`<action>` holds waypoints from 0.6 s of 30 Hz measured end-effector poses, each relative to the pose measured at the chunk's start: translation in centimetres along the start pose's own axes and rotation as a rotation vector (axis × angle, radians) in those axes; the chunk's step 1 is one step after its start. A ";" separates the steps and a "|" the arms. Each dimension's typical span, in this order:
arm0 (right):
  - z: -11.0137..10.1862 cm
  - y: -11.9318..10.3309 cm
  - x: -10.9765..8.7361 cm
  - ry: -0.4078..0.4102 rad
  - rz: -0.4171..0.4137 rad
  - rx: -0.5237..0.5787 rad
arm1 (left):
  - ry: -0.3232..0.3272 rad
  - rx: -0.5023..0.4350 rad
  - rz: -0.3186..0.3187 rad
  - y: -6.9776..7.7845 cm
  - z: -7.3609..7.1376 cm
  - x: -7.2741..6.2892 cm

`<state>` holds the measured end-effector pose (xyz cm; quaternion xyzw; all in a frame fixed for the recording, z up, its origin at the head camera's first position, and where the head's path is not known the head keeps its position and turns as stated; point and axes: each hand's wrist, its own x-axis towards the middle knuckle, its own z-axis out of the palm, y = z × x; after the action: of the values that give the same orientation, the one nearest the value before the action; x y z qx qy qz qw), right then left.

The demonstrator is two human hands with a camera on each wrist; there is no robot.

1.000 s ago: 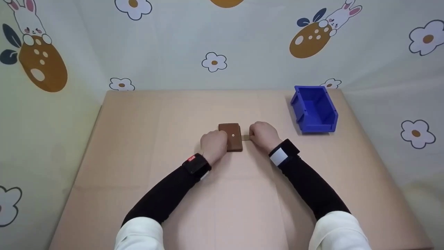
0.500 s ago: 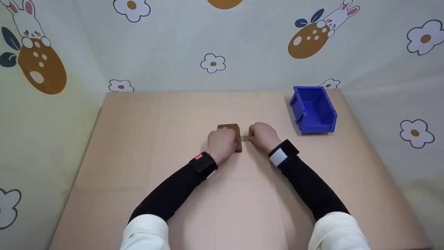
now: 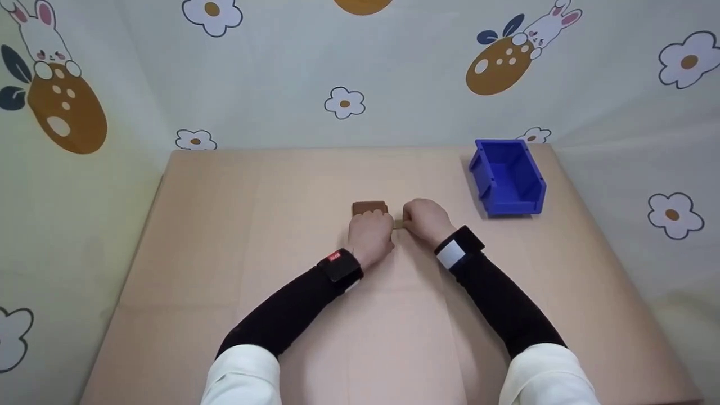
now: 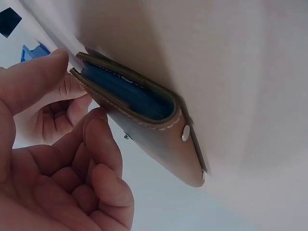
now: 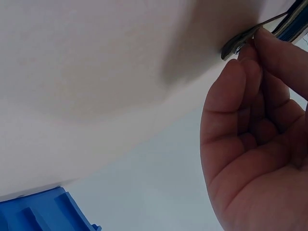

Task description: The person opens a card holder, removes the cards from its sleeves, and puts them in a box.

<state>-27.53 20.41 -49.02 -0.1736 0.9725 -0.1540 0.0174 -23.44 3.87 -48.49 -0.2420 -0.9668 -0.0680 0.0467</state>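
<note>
A small brown leather wallet (image 4: 154,139) with white stitching, a metal stud and blue inner layers lies on the table. My left hand (image 3: 371,237) is over its near right part, hiding much of it in the head view. In the left wrist view the thumb and index finger stand apart at the wallet's end, the index fingertip right at its cover and the other fingers loosely curled. My right hand (image 3: 428,222), just right of the wallet, pinches the end of its narrow strap (image 5: 248,37) between thumb and fingers. The strap stretches out from the wallet's right side.
A blue plastic bin (image 3: 514,205) stands at the back right of the table (image 3: 236,225), its low front facing me. Pale cloth walls (image 3: 270,79) with rabbit and flower prints rise behind and at both sides.
My left hand has slid rightward from the wallet's left edge across its cover to the right edge. The right hand keeps its pinch on the strap, and the wallet stays in place.
</note>
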 end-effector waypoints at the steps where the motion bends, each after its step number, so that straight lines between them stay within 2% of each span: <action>1: 0.0 0.0 0.0 0.002 -0.001 0.001 | 0.008 0.006 0.001 0.0 0.1 0.0; 7: 0.2 0.2 0.0 0.011 -0.001 0.003 | 0.027 0.022 0.001 0.0 0.2 0.1; 18: 0.1 0.1 -0.1 -0.001 0.003 0.001 | 0.031 -0.035 0.002 -0.4 -0.5 -0.1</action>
<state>-27.51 20.52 -49.20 -0.1722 0.9727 -0.1544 0.0182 -23.52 3.38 -48.09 -0.2427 -0.9643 -0.0886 0.0577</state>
